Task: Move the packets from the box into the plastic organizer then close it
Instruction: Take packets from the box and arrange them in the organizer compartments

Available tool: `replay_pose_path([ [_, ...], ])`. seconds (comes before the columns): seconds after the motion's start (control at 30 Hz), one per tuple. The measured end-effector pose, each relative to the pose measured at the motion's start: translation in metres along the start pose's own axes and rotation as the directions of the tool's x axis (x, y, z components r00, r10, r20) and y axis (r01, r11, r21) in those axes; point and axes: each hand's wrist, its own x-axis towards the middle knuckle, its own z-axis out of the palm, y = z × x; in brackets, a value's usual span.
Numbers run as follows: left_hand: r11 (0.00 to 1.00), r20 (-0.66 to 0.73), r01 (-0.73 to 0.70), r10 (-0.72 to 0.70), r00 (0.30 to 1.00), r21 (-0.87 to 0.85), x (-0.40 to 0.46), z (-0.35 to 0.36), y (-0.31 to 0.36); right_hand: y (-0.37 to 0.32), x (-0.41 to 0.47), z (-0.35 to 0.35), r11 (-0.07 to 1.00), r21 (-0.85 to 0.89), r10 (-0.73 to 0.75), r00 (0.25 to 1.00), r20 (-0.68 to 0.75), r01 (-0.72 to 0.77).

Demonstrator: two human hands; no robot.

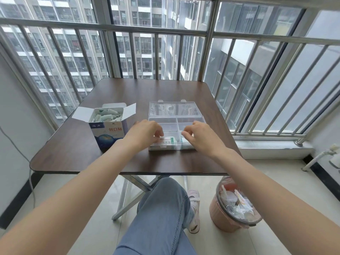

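My left hand (146, 132) is over the near left part of the organizer (189, 120), with the fingers bent down into the near left compartment. The fingertips are at a packet (168, 139) that lies there, white with a green edge; if they pinch it or only touch it, I cannot tell. My right hand (199, 136) is over the near right part, fingers also curled downward to the near right compartment, where another packet (184, 139) shows a little beside the divider. Whether this hand holds something, I cannot tell, because the fingers hide it.

The organizer is clear plastic and stands in the middle of the table (77, 153). Its lid (173, 109) is open and leans back on the far side. The far compartments look without packets.

The box (108, 131) stands just left of the organizer, flaps open, many packets inside.

A bin (230, 216) stands on the floor at right, under the table edge.
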Motion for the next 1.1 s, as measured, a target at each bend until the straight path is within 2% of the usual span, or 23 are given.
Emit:
replay_pose_path([
  [0.07, 1.0, 0.004, -0.001, 0.001, 1.0, -0.02, 0.0, 0.0, -0.001, -0.007, 0.005, 0.003, 0.999, -0.009, -0.041, 0.998, 0.042, 0.041],
  [0.17, 0.999, -0.005, 0.002, -0.002, 1.0, -0.039, -0.001, 0.002, -0.002, -0.017, 0.012, 0.008, 0.994, -0.105, -0.028, 0.997, 0.071, 0.035],
  [0.3, 0.997, 0.001, 0.016, -0.016, 1.0, -0.075, 0.0, 0.002, -0.004, -0.031, 0.021, 0.01, 0.965, -0.259, 0.07, 0.995, 0.075, -0.049],
  [0.37, 0.997, 0.009, 0.013, -0.012, 1.0, -0.074, 0.0, 0.002, -0.004, -0.04, 0.025, 0.008, 0.955, -0.273, 0.153, 0.981, 0.115, -0.117],
  [0.47, 0.997, 0.017, 0.012, -0.011, 1.0, -0.077, 0.0, 0.001, -0.004, -0.05, 0.032, 0.009, 0.958, -0.17, 0.264, 0.939, 0.222, -0.229],
  [0.57, 0.997, 0.018, 0.008, -0.007, 1.0, -0.082, 0.0, 0.001, -0.006, -0.052, 0.035, 0.007, 0.939, 0.018, 0.316, 0.885, 0.341, -0.343],
  [0.73, 0.995, 0.017, 0.003, -0.002, 1.0, -0.096, 0.0, 0.0, -0.008, -0.051, 0.034, 0.002, 0.797, 0.294, 0.398, 0.826, 0.4, -0.527],
  [1.0, 0.998, 0.023, -0.006, 0.007, 1.0, -0.069, -0.007, -0.003, -0.005, -0.054, 0.027, -0.006, 0.811, 0.269, 0.39, 0.823, 0.414, -0.52],
  [1.1, 0.995, -0.042, -0.025, 0.021, 0.999, -0.1, -0.016, -0.006, -0.004, -0.055, 0.024, -0.012, 0.828, 0.28, 0.364, 0.846, 0.39, -0.485],
])
